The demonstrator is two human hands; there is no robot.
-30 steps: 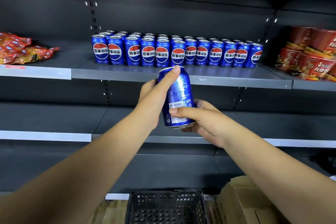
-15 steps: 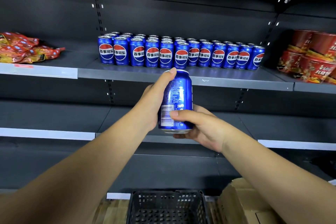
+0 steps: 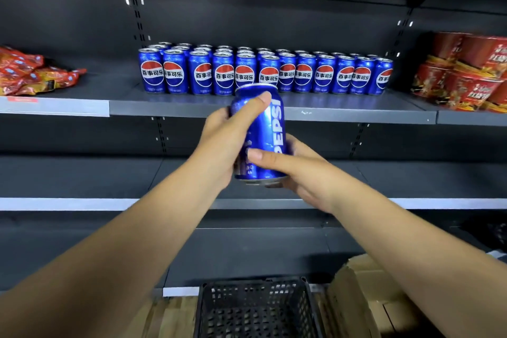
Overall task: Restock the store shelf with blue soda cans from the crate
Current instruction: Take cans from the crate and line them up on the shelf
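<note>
Cans [image 3: 263, 74] stand in rows on the upper shelf [image 3: 343, 112]: twelve blue ones across the front row, each with a round red, white and blue emblem facing out, and at least two more rows behind them whose count cannot be told. One more blue can [image 3: 264, 129] is held upright in front of that shelf's edge, its white lettering running up the side. Two hands grip it. The left hand [image 3: 227, 143] wraps the can's left side, its thumb pressed near the top rim. The right hand [image 3: 299, 170] cups the bottom and right side, thumb laid flat across the lower body; the other fingers are hidden behind the can.

One black plastic crate [image 3: 258, 307] sits below, its walls a perforated grid; what lies inside it cannot be made out. Just right of it stands one brown cardboard box [image 3: 365, 296] with a flap raised. Crinkled red and orange snack bags [image 3: 30, 74] lie heaped at the shelf's left end; stacked red paper noodle cups [image 3: 466, 71] fill the right end. The shelving is smooth dark grey metal with paler front strips, and a second shelf [image 3: 82, 178] runs beneath.
</note>
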